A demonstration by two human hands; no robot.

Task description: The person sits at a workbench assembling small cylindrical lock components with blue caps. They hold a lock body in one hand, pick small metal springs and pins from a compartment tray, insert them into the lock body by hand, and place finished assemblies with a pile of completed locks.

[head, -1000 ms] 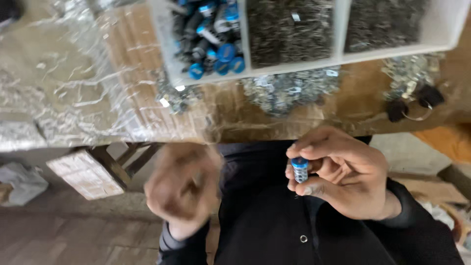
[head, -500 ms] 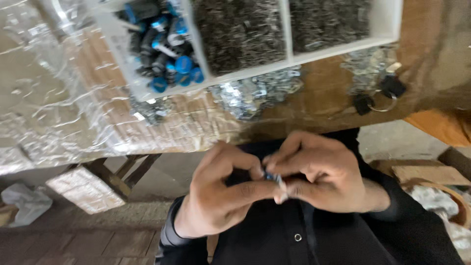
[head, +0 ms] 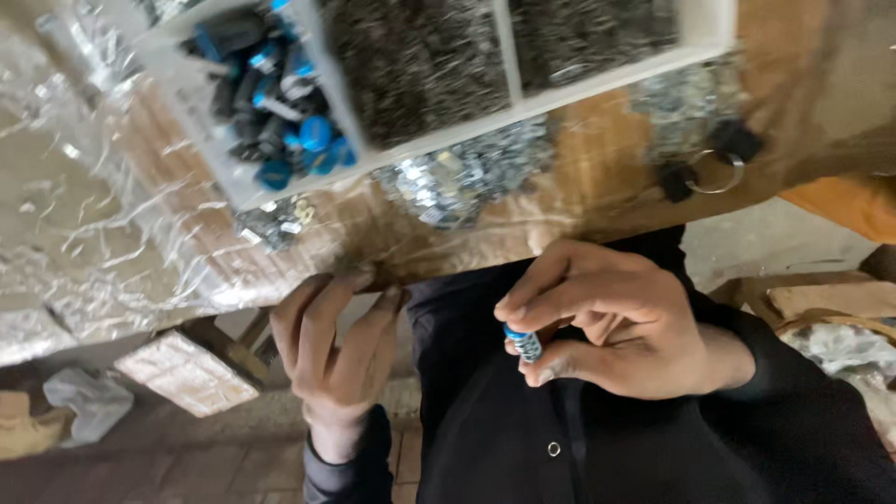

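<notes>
- We see the right hand (head: pixel 621 322) curled in front of a dark buttoned garment (head: pixel 597 439), thumb and fingertips pinched on a small blue-capped cylindrical part (head: pixel 523 342) with a ribbed silver body — the part sits upright between the fingertips, clear of the table.
- The left hand (head: pixel 338 350) holds nothing; its fingers are loosely extended and its fingertips lie at the near edge of the wooden table (head: pixel 597 177), which is covered with crinkled clear plastic sheeting (head: pixel 103 215).
- Above the hands stands a white divided tray (head: pixel 280 182). Its left compartment holds a heap of blue and black parts (head: pixel 271 103) of the same kind as the one in hand; the two compartments beside it hold masses of small dark metal pieces (head: pixel 411 61), too fine for us to tell apart.
- Loose piles of small shiny metal rings or clips (head: pixel 467 177) lie on the table just below the tray, and a ring with black pieces (head: pixel 709 163) lies to the right.
- We judge the work as midway: one part is out of the tray and gripped, many more remain in the compartment — whether anything has been fitted to the held part we cannot tell.
</notes>
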